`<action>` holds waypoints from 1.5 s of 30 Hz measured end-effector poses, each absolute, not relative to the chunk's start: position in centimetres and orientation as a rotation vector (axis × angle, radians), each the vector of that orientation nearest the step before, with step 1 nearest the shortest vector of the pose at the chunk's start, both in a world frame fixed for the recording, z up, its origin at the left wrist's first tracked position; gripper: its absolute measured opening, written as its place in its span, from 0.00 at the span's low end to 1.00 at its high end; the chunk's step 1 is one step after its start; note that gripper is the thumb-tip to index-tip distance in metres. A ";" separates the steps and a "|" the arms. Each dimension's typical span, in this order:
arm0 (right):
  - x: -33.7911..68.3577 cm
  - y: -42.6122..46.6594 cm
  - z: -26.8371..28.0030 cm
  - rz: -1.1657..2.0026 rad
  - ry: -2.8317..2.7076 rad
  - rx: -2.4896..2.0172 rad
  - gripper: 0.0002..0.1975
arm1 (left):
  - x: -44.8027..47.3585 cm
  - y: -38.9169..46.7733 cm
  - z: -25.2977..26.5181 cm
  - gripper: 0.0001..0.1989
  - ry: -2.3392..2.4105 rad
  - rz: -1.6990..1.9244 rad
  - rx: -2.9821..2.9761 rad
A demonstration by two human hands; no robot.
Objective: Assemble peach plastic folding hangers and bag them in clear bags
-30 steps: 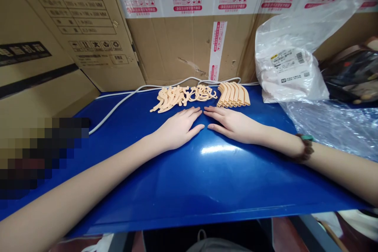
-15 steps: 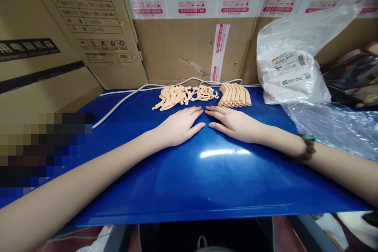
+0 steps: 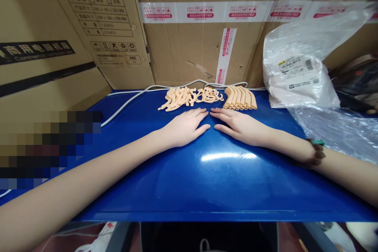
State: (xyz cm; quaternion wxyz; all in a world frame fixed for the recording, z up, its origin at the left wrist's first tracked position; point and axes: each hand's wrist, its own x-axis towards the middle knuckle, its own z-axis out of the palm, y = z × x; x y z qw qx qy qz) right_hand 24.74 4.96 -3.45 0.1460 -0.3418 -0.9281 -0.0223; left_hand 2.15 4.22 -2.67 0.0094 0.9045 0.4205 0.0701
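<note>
My left hand [image 3: 187,128] lies flat on the blue tabletop [image 3: 189,189], thumb held apart from the fingers, holding nothing. Mirroring it, my right hand [image 3: 240,126] rests palm down with fingers stretched out and nothing in it. The fingertips of the two hands almost meet. Just beyond the left hand is a heap of flat, curved beige pieces [image 3: 178,97]. Thin beige hook-like pieces [image 3: 208,95] lie in the middle. Behind the right fingers, curved hollow beige tubes [image 3: 240,98] are lined up side by side.
Cardboard boxes [image 3: 189,53] wall off the back and left. A white cable [image 3: 126,106] runs along the back edge. At right stand a labelled white plastic bag [image 3: 298,75] and clear plastic wrap [image 3: 339,130]. A pixelated patch hides the left side.
The whole view has shifted slightly, so everything appears a little further right. Both hands keep their flat pose in the same place beside the beige pieces.
</note>
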 end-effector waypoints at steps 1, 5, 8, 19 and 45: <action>24.7 4.9 -3.4 -0.062 -2.671 -0.985 0.29 | 2.2 4.2 -2.7 0.29 1.316 0.219 2.823; 24.7 4.9 -3.4 -0.043 -2.671 -0.988 0.29 | 2.3 4.2 -2.5 0.29 1.316 0.209 2.819; 24.7 5.0 -3.4 -0.069 -2.691 -1.003 0.30 | 2.3 4.2 -2.4 0.30 1.320 0.200 2.817; 24.7 5.0 -3.3 -0.103 -2.707 -1.013 0.30 | 2.3 4.1 -2.4 0.30 1.331 0.186 2.819; 20.3 14.5 1.2 -0.480 -2.725 -1.235 0.19 | 2.1 4.2 -2.2 0.28 1.304 0.242 2.837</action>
